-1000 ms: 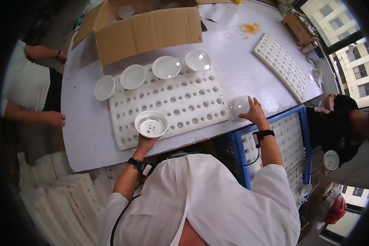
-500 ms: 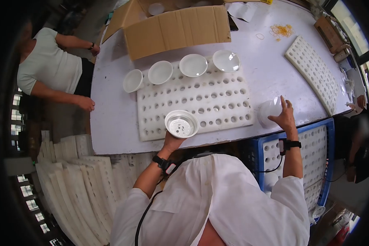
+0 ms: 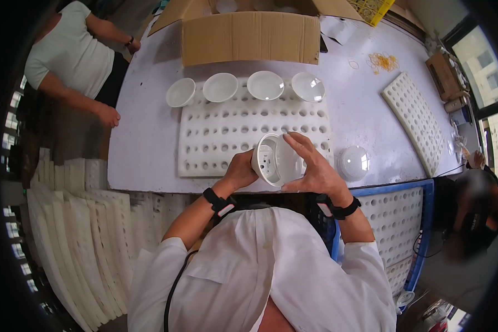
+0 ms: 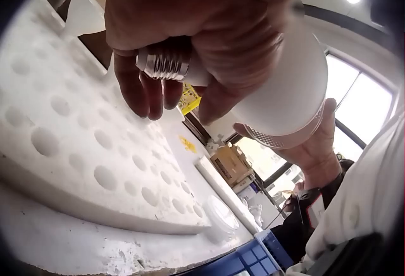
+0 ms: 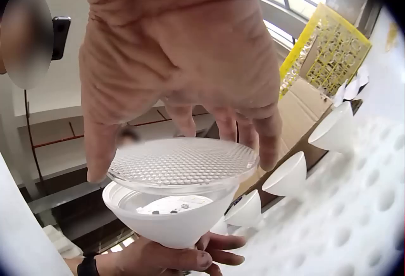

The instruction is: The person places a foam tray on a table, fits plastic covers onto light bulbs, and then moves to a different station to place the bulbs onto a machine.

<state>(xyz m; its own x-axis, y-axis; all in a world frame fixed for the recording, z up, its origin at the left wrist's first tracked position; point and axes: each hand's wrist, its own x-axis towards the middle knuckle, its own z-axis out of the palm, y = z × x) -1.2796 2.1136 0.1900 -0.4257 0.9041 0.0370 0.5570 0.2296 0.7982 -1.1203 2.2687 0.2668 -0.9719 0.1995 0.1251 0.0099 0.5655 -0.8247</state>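
Note:
My left hand [image 3: 240, 171] grips a white lamp housing [image 3: 264, 160] shaped like a cup, near the table's front edge. Its metal screw base [image 4: 161, 66] shows among the fingers in the left wrist view. My right hand [image 3: 320, 172] holds a clear textured lens cover [image 5: 183, 162] by its rim, fingers and thumb spread around the edge. The cover sits tilted at the housing's open mouth, with a gap along one side. Inside the housing a white board [image 5: 177, 205] with small dark parts shows. Another clear cover [image 3: 354, 163] lies on the table to the right.
Several white housings [image 3: 220, 87] stand along the back of a perforated foam board [image 3: 205, 133]. Behind is a cardboard box [image 3: 249, 39]. A second foam board [image 3: 412, 122] and rubber bands [image 3: 383, 62] lie right, above a blue crate [image 3: 429, 216]. Another person [image 3: 74, 61] stands left.
My right hand has lifted a clear cover off the table at right and brought it to the housing in my left hand. The housing has tipped toward the right.

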